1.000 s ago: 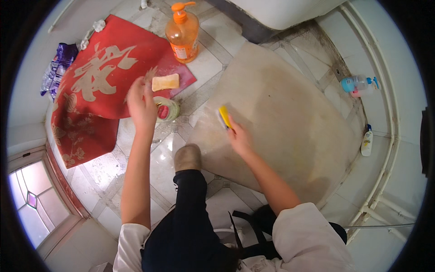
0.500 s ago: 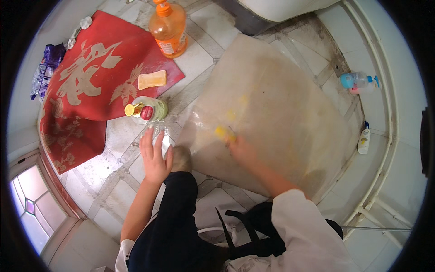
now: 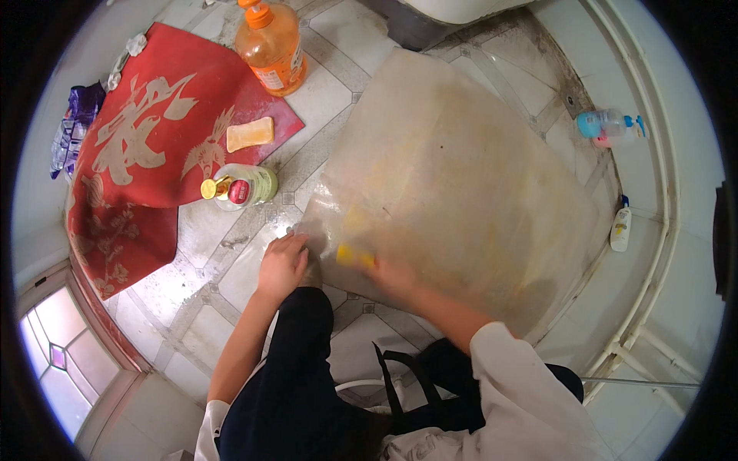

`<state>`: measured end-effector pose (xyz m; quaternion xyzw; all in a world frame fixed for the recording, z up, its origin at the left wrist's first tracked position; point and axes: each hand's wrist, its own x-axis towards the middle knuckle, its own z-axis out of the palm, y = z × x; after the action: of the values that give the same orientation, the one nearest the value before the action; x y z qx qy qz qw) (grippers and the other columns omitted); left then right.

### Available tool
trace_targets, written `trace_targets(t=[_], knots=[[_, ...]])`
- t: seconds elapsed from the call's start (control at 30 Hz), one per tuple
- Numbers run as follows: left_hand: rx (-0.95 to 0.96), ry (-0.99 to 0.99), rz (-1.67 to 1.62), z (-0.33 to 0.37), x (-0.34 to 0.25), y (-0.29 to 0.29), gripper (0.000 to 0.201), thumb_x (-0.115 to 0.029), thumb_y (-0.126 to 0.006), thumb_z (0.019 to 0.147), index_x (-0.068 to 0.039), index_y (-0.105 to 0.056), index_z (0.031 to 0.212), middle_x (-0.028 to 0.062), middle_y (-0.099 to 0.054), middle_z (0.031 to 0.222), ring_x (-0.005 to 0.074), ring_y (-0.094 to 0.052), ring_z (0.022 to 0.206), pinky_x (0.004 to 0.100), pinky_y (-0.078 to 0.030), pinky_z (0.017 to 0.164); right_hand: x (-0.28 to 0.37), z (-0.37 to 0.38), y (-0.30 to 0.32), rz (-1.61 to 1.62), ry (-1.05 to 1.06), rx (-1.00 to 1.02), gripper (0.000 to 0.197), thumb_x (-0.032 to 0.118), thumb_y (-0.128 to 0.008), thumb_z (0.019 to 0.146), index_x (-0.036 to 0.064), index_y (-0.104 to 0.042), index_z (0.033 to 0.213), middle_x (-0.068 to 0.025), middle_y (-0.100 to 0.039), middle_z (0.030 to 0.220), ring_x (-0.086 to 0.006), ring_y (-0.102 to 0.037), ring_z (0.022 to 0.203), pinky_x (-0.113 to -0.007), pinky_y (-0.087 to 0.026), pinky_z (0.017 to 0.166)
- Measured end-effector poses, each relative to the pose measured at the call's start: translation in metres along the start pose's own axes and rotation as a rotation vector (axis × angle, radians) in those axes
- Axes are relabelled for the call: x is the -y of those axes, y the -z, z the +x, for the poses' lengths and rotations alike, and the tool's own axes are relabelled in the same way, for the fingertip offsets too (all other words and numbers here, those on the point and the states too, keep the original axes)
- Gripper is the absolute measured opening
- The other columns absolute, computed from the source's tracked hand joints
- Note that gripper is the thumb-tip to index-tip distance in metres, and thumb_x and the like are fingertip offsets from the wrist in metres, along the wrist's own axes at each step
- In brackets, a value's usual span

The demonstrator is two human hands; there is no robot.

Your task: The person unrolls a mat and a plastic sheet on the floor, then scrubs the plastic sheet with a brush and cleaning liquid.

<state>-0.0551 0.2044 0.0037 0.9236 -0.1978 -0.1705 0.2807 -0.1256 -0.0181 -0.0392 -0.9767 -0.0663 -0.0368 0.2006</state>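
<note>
A large beige mat with a wet sheen lies on the tiled floor in front of me. My right hand, smeared by motion, grips a small yellow scrubber against the mat's near left part; the scrubber's exact kind is blurred. My left hand is at the mat's left corner beside my foot, its fingers bent together over the edge and their tips partly hidden. Beyond it stands a clear pump bottle of pale green liquid with a gold top.
A red patterned mat spreads at the left, bearing a yellowish soap bar. An orange pump bottle stands behind it, a purple packet by the wall. Blue-topped and white bottles lie near pipes at right.
My right hand has drawn the yellow scrubber nearer and to the left across the mat. My left hand has moved right and down, its spread fingers now bent at the mat's corner.
</note>
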Motion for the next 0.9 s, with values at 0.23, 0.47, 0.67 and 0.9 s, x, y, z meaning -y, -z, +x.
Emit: trace_targets(t=[0.23, 0.47, 0.67, 0.9], knots=[[0.186, -0.078, 0.091, 0.007, -0.01, -0.011, 0.033, -0.01, -0.048, 0.074, -0.007, -0.048, 0.107, 0.01, -0.051, 0.108, 0.0246, -0.043, 0.106, 0.0408, -0.033, 0.088, -0.139, 0.091, 0.023, 0.083, -0.522, 0.257, 0.03, 0.023, -0.036, 0.084, -0.0005, -0.054, 0.078, -0.0166, -0.056, 0.065, -0.0289, -0.054, 0.056, -0.04, -0.042, 0.049], [0.171, 0.029, 0.234, 0.011, 0.016, -0.021, 0.048, -0.01, -0.04, 0.078, -0.009, -0.029, 0.124, 0.011, -0.042, 0.119, 0.0239, -0.039, 0.111, 0.0413, -0.028, 0.092, -0.027, 0.023, 0.003, 0.152, -0.218, 0.516, 0.03, 0.027, -0.038, 0.083, 0.0023, -0.053, 0.092, -0.0212, -0.052, 0.076, -0.0304, -0.054, 0.069, -0.041, -0.043, 0.057], [0.15, 0.022, 0.126, 0.004, 0.016, -0.018, 0.043, -0.007, -0.038, 0.077, -0.007, -0.034, 0.12, 0.014, -0.045, 0.116, 0.0233, -0.04, 0.111, 0.0413, -0.029, 0.092, -0.13, 0.102, 0.019, 0.092, -0.456, 0.462, 0.024, 0.021, -0.039, 0.083, 0.0034, -0.052, 0.075, -0.0114, -0.054, 0.059, -0.0239, -0.052, 0.049, -0.035, -0.043, 0.044], [-0.058, 0.089, -0.107, 0.017, 0.013, -0.012, 0.037, -0.001, -0.045, 0.071, -0.004, -0.046, 0.108, 0.0167, -0.053, 0.098, 0.03, -0.05, 0.091, 0.0373, -0.039, 0.08, 0.003, -0.036, -0.008, 0.074, 0.028, 0.829, 0.052, 0.02, -0.045, 0.076, 0.0267, -0.028, 0.125, -0.0159, -0.049, 0.077, -0.0302, -0.056, 0.064, -0.042, -0.046, 0.055]])
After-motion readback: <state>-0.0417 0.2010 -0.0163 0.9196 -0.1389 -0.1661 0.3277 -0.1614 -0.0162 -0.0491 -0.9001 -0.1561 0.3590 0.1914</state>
